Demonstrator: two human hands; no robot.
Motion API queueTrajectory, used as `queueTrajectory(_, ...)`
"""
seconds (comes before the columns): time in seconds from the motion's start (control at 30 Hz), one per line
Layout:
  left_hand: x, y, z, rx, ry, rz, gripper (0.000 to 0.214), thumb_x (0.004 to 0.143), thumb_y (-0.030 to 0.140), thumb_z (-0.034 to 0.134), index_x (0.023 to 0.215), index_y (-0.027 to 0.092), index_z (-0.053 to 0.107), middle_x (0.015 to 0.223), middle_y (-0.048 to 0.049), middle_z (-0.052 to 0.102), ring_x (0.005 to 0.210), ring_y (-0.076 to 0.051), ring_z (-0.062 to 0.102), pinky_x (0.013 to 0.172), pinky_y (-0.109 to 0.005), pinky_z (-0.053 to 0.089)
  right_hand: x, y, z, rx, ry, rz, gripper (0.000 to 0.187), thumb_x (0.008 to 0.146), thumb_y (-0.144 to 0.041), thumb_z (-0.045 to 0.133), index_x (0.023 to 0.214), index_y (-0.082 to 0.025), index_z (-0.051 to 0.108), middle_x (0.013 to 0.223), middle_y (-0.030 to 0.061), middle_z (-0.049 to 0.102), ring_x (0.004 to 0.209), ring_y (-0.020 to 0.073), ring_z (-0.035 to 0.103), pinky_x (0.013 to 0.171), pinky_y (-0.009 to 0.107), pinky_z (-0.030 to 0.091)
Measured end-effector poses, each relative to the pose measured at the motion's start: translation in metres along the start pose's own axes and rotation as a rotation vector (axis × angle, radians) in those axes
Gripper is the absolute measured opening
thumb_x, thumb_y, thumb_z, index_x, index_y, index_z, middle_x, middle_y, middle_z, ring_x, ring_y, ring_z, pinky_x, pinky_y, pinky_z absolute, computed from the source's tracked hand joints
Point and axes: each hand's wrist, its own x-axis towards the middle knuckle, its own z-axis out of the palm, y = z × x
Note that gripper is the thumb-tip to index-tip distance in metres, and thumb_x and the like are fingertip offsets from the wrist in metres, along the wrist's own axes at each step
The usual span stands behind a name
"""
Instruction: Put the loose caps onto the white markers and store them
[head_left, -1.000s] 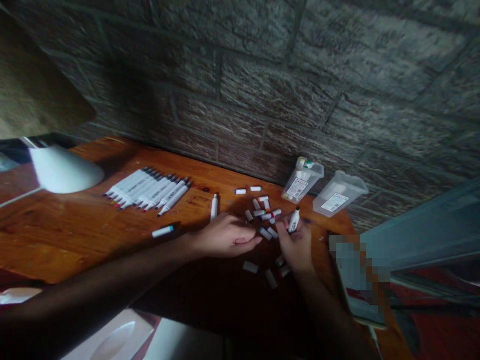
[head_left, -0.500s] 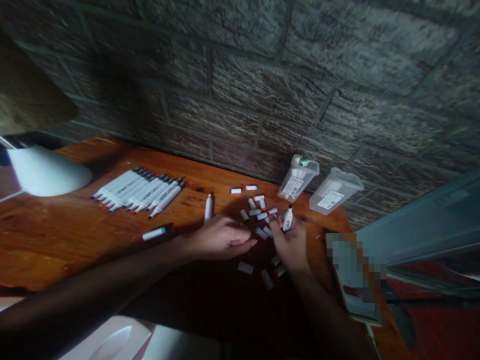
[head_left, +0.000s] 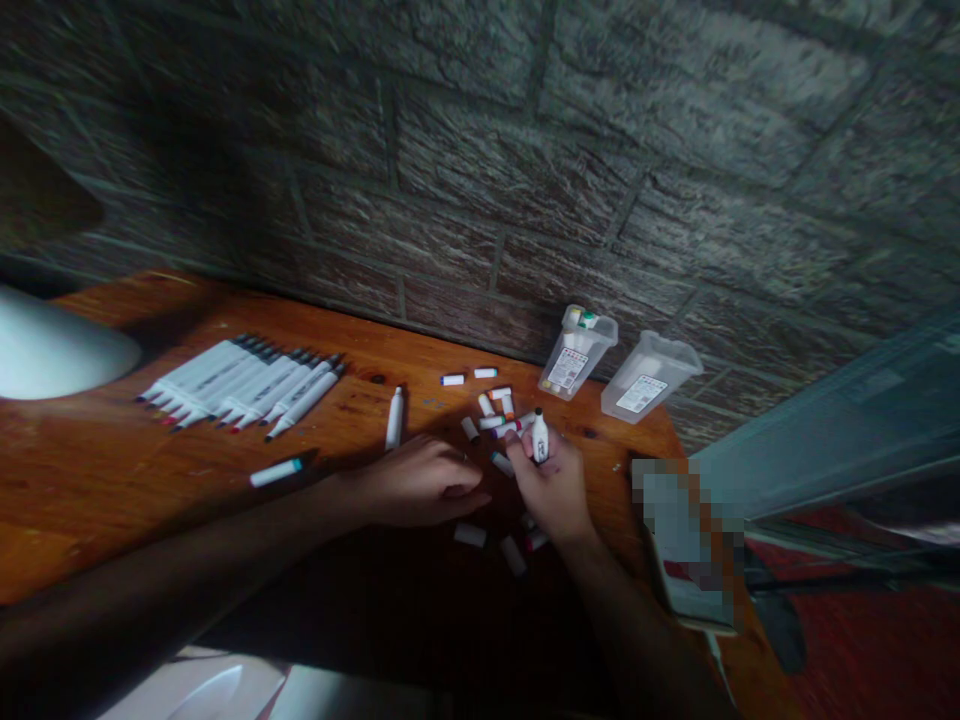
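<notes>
My right hand (head_left: 556,490) is wrapped round a white marker (head_left: 540,438) that stands upright, its dark end pointing up. To its left, my left hand (head_left: 427,482) hangs palm down with the fingers curled; what they hold, if anything, is hidden. Around both hands lie several loose marker caps, among them an orange-ended cap (head_left: 507,404), a blue-ended cap (head_left: 452,380) and a plain white cap (head_left: 470,535) in shadow. Just beyond my left hand rests a single white marker (head_left: 394,418).
A row of white markers (head_left: 240,385) lies at the left, near a teal-ended cap (head_left: 276,473). Two clear plastic containers stand by the brick wall: one holding a few pieces (head_left: 576,355), another (head_left: 646,380) beside it. A white lamp base (head_left: 60,345) and a blurred-out phone-like slab (head_left: 694,590) flank the table.
The whole view has shifted, so things appear further left. My right hand with the marker has come slightly closer to my left hand, which keeps its curled pose.
</notes>
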Motion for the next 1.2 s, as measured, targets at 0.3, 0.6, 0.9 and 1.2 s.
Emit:
queueTrajectory(0.3, -0.004, 0.003, -0.001, 0.024, -0.103, 0.001, 0.007, 0.089, 0.022, 0.065, 0.086, 0.02, 0.07, 0.084, -0.0011, 0.074, 0.073, -0.015, 0.067, 0.065, -0.025, 0.042, -0.007, -0.019, 0.0, -0.123, -0.252, -0.082, 0.022, 0.084, -0.026, 0.058, 0.065, -0.022, 0.048, 0.058, -0.0037, 0.054, 0.054, 0.0119, 0.049, 0.056, 0.023, 0.035)
queueTrajectory(0.6, -0.004, 0.001, -0.001, -0.013, -0.114, -0.002, 0.01, 0.091, 0.023, 0.063, 0.095, 0.022, 0.072, 0.094, -0.0009, 0.076, 0.082, -0.017, 0.07, 0.074, -0.025, 0.046, -0.008, -0.017, 0.001, -0.161, -0.23, -0.09, 0.023, 0.084, -0.026, 0.059, 0.064, -0.021, 0.047, 0.057, -0.0038, 0.053, 0.052, 0.0114, 0.048, 0.054, 0.023, 0.033)
queueTrajectory(0.9, -0.005, -0.002, 0.0, 0.081, -0.108, 0.02, 0.021, 0.091, 0.029, 0.062, 0.073, 0.019, 0.064, 0.072, 0.0005, 0.07, 0.065, -0.014, 0.065, 0.06, -0.026, 0.04, -0.003, -0.02, -0.003, -0.089, -0.127, -0.014, 0.029, 0.091, -0.039, 0.056, 0.07, -0.019, 0.058, 0.058, -0.0024, 0.055, 0.054, 0.0116, 0.053, 0.054, 0.023, 0.035)
queueTrajectory(1.2, -0.004, -0.002, 0.0, 0.073, -0.087, 0.044, 0.016, 0.091, 0.028, 0.063, 0.077, 0.02, 0.065, 0.075, 0.0009, 0.072, 0.067, -0.014, 0.066, 0.062, -0.026, 0.041, -0.002, -0.021, -0.002, -0.126, -0.163, -0.036, 0.027, 0.091, -0.037, 0.056, 0.071, -0.019, 0.061, 0.059, -0.0011, 0.059, 0.054, 0.0121, 0.054, 0.055, 0.024, 0.036)
